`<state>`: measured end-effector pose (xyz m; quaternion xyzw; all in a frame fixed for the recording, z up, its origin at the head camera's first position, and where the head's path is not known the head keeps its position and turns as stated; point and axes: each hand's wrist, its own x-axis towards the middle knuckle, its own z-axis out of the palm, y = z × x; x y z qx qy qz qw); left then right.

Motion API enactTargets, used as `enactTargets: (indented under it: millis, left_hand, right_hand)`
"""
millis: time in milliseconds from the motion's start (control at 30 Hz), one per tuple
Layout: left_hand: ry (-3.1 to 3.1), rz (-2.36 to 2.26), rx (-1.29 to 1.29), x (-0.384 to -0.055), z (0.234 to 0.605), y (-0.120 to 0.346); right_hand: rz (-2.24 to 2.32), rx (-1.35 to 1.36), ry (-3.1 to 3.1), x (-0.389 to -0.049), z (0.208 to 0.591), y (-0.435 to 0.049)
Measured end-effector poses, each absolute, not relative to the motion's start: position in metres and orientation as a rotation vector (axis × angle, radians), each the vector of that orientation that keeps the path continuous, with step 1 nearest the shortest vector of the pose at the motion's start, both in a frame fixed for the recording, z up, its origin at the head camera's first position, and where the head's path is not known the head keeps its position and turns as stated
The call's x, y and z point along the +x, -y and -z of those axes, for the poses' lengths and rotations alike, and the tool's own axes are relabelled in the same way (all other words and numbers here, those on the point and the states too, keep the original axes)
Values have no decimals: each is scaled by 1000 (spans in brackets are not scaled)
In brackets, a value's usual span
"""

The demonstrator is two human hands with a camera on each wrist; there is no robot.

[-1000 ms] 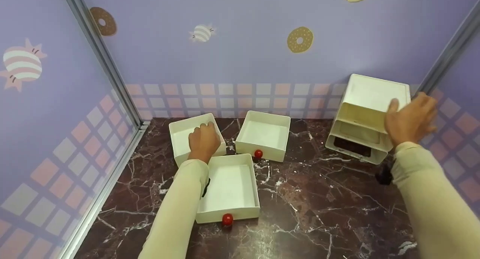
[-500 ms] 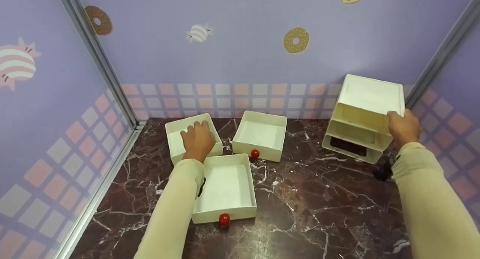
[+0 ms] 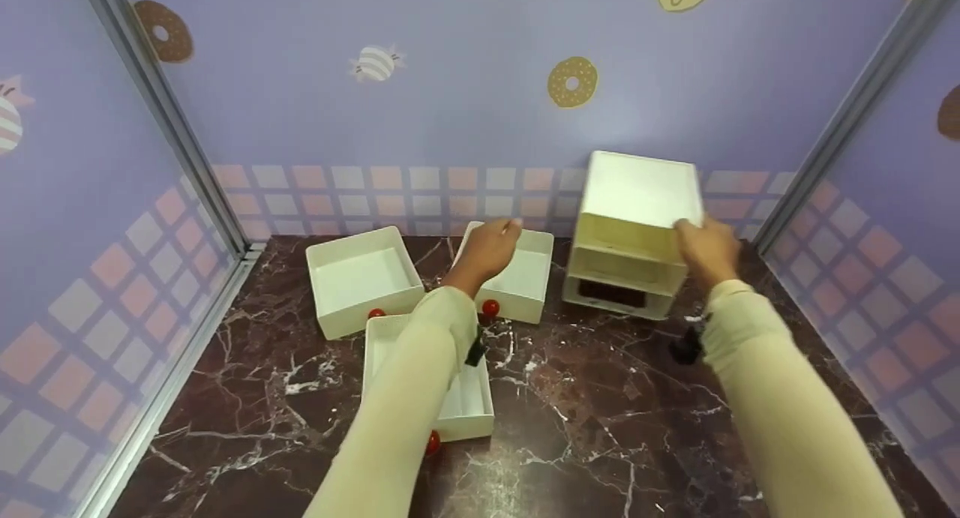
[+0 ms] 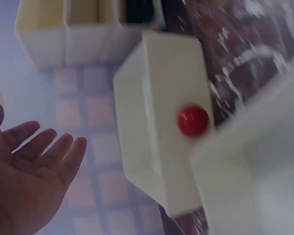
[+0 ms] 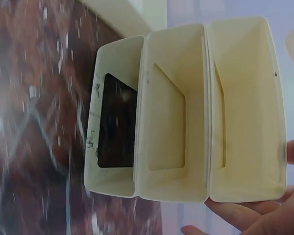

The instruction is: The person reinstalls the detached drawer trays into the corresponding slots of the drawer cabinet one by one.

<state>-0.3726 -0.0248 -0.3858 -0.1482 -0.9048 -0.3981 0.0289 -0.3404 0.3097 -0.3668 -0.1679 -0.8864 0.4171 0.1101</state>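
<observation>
A white three-tier drawer cabinet point(image 3: 641, 192) stands toward the back right, its compartments facing front with no drawers in them. My right hand point(image 3: 709, 250) grips its top right front corner; in the right wrist view the thumb lies on the top and the fingers on the side wall. Above the back middle drawer point(image 3: 517, 306) my left hand point(image 3: 491, 252) hovers, holding nothing; its fingers look loosely extended in the left wrist view. Two more white drawers, the back left one point(image 3: 337, 319) and the front one point(image 3: 469, 426), lie on the table. Each drawer has a red round knob.
Dark marbled table point(image 3: 585, 443) carries everything. Purple patterned walls point(image 3: 465, 113) enclose the back and both sides, with metal posts at the corners. The cabinet stands close to the right of the back middle drawer.
My right hand has taken hold of the cabinet, which has moved left toward the drawers. My left hand has gone from over the back left drawer rightward to above the middle one.
</observation>
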Motion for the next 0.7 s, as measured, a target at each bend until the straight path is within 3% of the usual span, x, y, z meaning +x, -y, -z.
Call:
enactTargets:
  millis: [300,700]
  left_hand:
    - [2830,1558,-487,-367,374,-8]
    - [2775,1389,-489,-346,377,-10]
  right_hand:
    - [-1165,-346,2658,-343,363,-253]
    - [-1274,-333,2657,-343,361,-259]
